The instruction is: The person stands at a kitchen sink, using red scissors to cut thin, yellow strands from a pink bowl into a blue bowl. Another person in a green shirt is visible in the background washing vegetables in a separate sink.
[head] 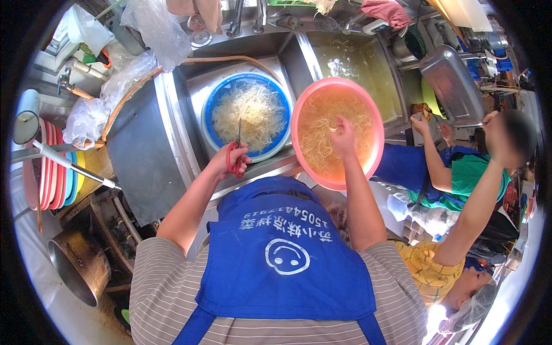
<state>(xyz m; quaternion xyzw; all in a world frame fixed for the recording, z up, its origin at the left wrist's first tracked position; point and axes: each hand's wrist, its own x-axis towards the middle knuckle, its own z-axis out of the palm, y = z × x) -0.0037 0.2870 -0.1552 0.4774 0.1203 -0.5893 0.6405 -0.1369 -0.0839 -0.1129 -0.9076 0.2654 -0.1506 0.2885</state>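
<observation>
My left hand grips red-handled scissors. Their blades point away from me over a heap of thin, pale, noodle-like strands. Those strands fill a blue basin standing in the left sink bowl. To the right, a pink basin holds more strands in liquid and overlaps the sink's front edge. My right hand reaches into this basin with bent fingers at the strands. A pale bit shows by its fingertips; whether they pinch it I cannot tell.
The right sink bowl contains cloudy yellowish water with loose strands. A hose crosses the left bowl. Faucets stand behind. Two people are close on my right, near a metal tray. Stacked colored basins stand at left.
</observation>
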